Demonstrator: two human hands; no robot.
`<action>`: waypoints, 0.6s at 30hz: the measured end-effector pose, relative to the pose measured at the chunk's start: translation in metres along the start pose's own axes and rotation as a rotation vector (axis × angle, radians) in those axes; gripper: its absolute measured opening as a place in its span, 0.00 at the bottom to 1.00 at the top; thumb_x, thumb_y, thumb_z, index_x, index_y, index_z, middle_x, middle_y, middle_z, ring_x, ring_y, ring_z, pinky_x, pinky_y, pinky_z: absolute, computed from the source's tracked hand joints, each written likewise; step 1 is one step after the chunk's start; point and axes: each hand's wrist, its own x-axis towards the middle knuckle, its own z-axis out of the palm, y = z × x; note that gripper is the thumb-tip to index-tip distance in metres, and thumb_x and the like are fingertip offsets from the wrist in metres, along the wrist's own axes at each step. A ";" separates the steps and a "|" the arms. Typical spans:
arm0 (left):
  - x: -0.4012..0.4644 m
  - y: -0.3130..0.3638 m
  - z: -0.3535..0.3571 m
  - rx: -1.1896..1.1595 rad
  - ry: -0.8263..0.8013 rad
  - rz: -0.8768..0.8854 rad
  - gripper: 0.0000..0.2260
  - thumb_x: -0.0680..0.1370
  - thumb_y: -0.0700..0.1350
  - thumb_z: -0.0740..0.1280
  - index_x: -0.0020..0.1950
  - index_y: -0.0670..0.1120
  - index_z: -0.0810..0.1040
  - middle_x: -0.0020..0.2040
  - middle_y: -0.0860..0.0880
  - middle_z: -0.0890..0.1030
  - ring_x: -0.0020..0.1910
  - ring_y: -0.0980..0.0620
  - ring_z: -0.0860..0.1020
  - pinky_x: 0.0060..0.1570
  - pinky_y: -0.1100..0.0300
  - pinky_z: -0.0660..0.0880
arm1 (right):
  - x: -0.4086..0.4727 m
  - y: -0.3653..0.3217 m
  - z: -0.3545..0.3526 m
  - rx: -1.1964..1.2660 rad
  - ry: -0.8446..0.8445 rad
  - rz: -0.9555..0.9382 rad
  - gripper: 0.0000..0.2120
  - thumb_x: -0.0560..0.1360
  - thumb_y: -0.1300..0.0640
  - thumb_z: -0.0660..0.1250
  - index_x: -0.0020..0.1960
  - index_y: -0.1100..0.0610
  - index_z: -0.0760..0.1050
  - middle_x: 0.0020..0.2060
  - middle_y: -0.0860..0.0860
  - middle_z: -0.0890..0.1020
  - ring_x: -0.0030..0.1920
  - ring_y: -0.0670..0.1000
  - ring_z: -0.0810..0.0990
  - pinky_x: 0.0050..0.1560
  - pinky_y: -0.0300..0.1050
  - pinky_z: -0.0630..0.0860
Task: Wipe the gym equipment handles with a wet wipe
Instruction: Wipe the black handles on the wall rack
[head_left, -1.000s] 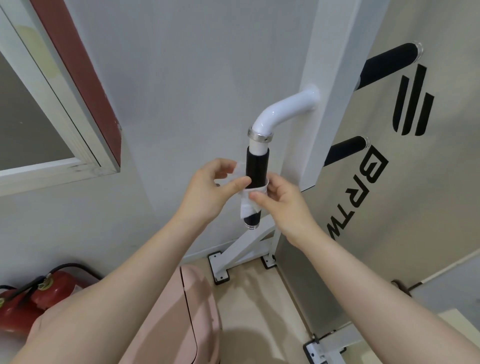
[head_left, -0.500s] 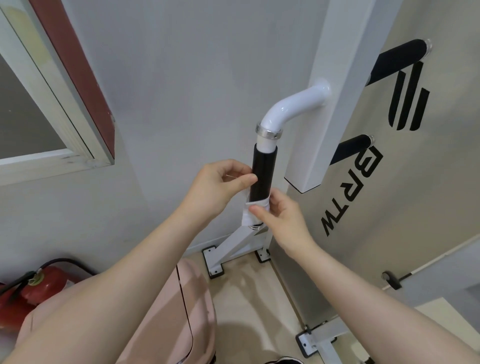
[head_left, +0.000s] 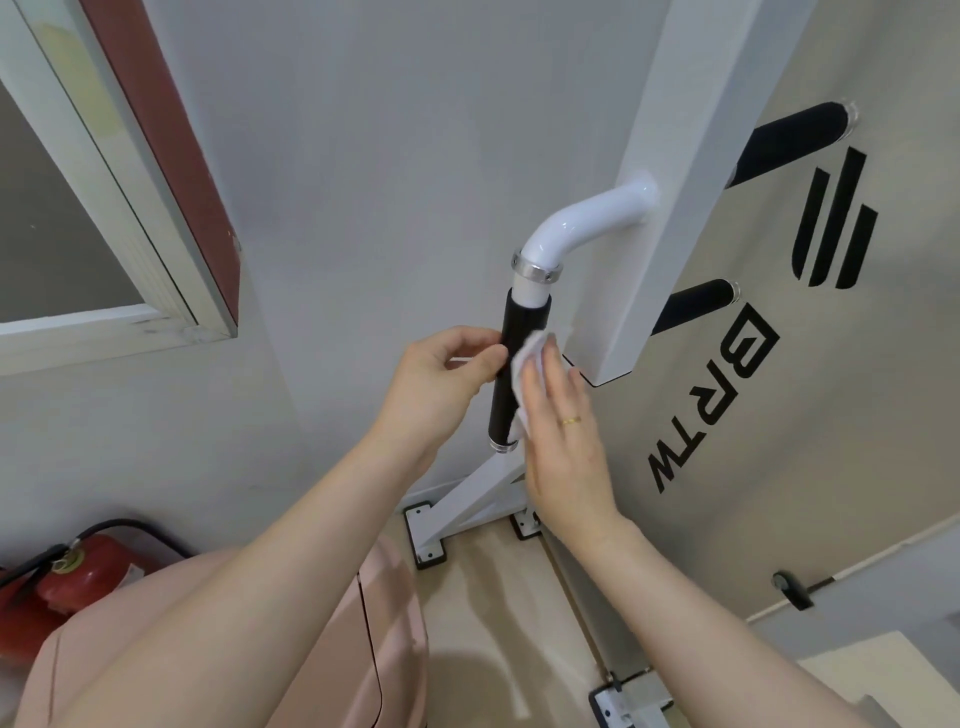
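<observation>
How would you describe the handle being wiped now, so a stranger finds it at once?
Start at the white upright post; a curved white tube leaves its side. Below the tube's metal ring hangs the black grip, pointing down. Unlike the two black grips beyond the post, the right hand presses a white wipe on it.

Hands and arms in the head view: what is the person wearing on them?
Both forearms are bare, with no sleeves, watch or gloves showing. The right hand has a thin gold ring on one finger. The left hand shows no jewellery.
</observation>
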 end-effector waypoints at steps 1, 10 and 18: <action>0.001 0.000 -0.002 -0.059 -0.005 -0.044 0.10 0.77 0.37 0.61 0.44 0.49 0.80 0.38 0.53 0.82 0.36 0.61 0.79 0.40 0.70 0.75 | 0.000 0.007 0.002 -0.162 0.018 -0.160 0.30 0.73 0.73 0.50 0.73 0.60 0.55 0.71 0.55 0.60 0.71 0.53 0.59 0.73 0.45 0.50; 0.000 -0.003 -0.019 -0.127 0.144 -0.134 0.11 0.78 0.42 0.57 0.46 0.51 0.79 0.54 0.51 0.78 0.58 0.52 0.74 0.60 0.55 0.71 | 0.056 0.020 -0.028 -0.806 0.052 -0.685 0.19 0.74 0.65 0.55 0.61 0.62 0.76 0.63 0.55 0.77 0.68 0.54 0.69 0.70 0.51 0.54; -0.008 -0.002 -0.023 0.013 0.095 -0.088 0.11 0.76 0.37 0.60 0.43 0.51 0.79 0.49 0.50 0.78 0.52 0.52 0.75 0.59 0.54 0.71 | 0.077 0.025 -0.044 -0.937 0.132 -0.824 0.22 0.70 0.61 0.63 0.63 0.62 0.74 0.65 0.54 0.76 0.70 0.52 0.66 0.71 0.50 0.52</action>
